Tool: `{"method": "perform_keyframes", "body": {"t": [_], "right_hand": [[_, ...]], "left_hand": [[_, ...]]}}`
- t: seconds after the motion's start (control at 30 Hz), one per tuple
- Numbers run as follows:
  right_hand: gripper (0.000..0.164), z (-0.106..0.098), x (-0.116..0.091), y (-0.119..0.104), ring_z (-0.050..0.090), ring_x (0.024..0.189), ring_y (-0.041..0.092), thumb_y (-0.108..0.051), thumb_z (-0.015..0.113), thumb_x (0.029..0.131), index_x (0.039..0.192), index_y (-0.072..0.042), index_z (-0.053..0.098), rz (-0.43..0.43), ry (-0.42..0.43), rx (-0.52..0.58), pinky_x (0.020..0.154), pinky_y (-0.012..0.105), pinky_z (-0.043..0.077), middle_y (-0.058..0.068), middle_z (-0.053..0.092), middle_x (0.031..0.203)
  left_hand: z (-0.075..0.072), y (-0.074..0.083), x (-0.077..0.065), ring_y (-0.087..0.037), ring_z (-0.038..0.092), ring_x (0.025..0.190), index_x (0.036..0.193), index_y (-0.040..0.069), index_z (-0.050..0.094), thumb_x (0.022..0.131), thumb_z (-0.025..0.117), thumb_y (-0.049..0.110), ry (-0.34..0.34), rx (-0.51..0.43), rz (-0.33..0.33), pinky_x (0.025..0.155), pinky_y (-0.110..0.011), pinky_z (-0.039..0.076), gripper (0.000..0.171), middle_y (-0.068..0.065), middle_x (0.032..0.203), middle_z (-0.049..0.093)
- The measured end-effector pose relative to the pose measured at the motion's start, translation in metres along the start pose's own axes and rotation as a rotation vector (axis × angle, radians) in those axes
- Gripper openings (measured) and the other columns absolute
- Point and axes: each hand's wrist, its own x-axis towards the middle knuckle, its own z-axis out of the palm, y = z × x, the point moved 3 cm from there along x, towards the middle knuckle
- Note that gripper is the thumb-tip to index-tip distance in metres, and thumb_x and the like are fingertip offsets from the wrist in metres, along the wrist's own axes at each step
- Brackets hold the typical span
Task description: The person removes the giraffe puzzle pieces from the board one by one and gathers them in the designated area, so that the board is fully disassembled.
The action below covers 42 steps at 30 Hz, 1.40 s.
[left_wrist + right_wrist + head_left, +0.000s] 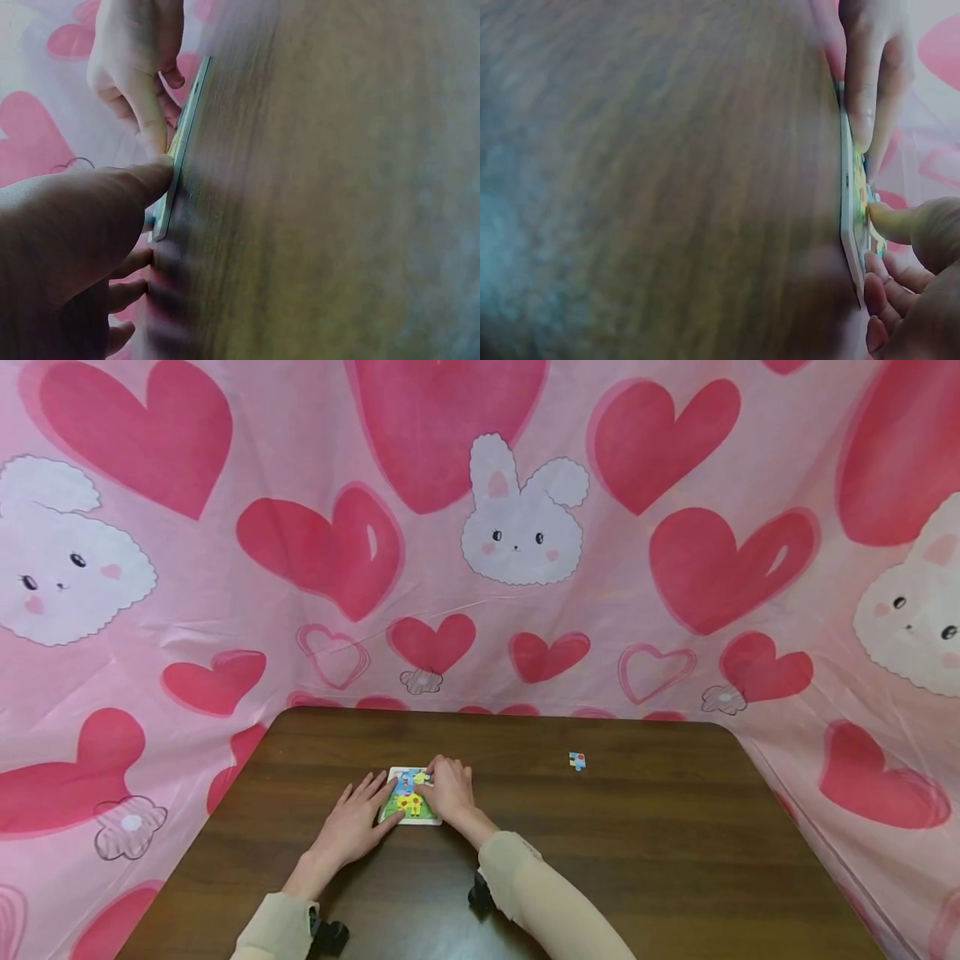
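Note:
A small jigsaw puzzle (409,805) in a white-edged tray lies on the table, showing a yellow giraffe with red spots on green and blue. My left hand (356,820) rests at its left side, fingers extended, with the thumb on the lower edge. At the upper right of the puzzle, my right hand (452,789) pinches a yellow and blue puzzle piece (421,777) between thumb and curled fingers. In the right wrist view the right thumb (892,223) bears down over the picture, and its fingers partly hide the piece.
A loose blue puzzle piece (577,762) with a red spot lies to the right, toward the far side of the brown wooden table (637,843). Behind the table hangs a pink cloth (442,585) printed with hearts and rabbits.

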Motion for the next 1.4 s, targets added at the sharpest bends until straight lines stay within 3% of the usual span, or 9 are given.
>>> {"method": "perform_keyframes", "body": {"t": [0.3, 0.57, 0.93, 1.2, 1.4], "right_hand": [[0.035, 0.004, 0.0, 0.0029, 0.06, 0.095, 0.017, -0.027, 0.087, 0.097, 0.127, -0.013, 0.076, -0.096, 0.001, 0.028, 0.084, 0.031, 0.04, 0.001, 0.07, 0.097], [0.031, 0.0059, -0.0022, 0.0035, 0.059, 0.102, 0.019, -0.028, 0.085, 0.098, 0.123, -0.009, 0.08, -0.116, -0.065, 0.045, 0.088, 0.032, 0.043, 0.003, 0.071, 0.107], [0.025, 0.0043, -0.0008, 0.0051, 0.061, 0.105, 0.023, -0.029, 0.088, 0.096, 0.109, -0.009, 0.082, -0.122, -0.06, 0.055, 0.088, 0.035, 0.045, 0.005, 0.073, 0.107], [0.036, 0.0082, 0.0009, 0.0053, 0.06, 0.104, 0.021, -0.038, 0.089, 0.093, 0.111, -0.009, 0.08, -0.107, -0.063, 0.029, 0.088, 0.034, 0.042, 0.003, 0.072, 0.106], [0.033, 0.008, 0.0036, 0.0068, 0.06, 0.104, 0.021, -0.034, 0.09, 0.092, 0.111, -0.009, 0.08, -0.108, -0.056, 0.044, 0.087, 0.033, 0.041, 0.003, 0.072, 0.106]], "left_hand": [[0.0, -0.0013, 0.0012, -0.049, 0.037, 0.164, 0.164, 0.006, 0.051, 0.107, 0.069, 0.047, -0.003, 0.002, -0.004, 0.132, -0.074, 0.026, 0.072, -0.024, 0.174, 0.043], [-0.0011, -0.0017, 0.0014, -0.049, 0.036, 0.164, 0.164, 0.006, 0.051, 0.107, 0.068, 0.048, -0.006, 0.001, -0.008, 0.132, -0.074, 0.026, 0.073, -0.024, 0.174, 0.042], [0.0011, -0.0024, 0.0024, -0.049, 0.037, 0.164, 0.164, 0.005, 0.051, 0.107, 0.068, 0.048, -0.001, 0.007, -0.003, 0.132, -0.074, 0.027, 0.073, -0.024, 0.174, 0.042], [0.0015, -0.003, 0.0025, -0.049, 0.037, 0.164, 0.164, 0.006, 0.051, 0.107, 0.069, 0.047, 0.01, -0.003, 0.0, 0.131, -0.075, 0.026, 0.072, -0.024, 0.174, 0.043], [0.0003, -0.0019, 0.0016, -0.049, 0.037, 0.164, 0.164, 0.006, 0.051, 0.107, 0.068, 0.048, 0.007, -0.002, -0.002, 0.131, -0.076, 0.026, 0.073, -0.023, 0.174, 0.042]]}}
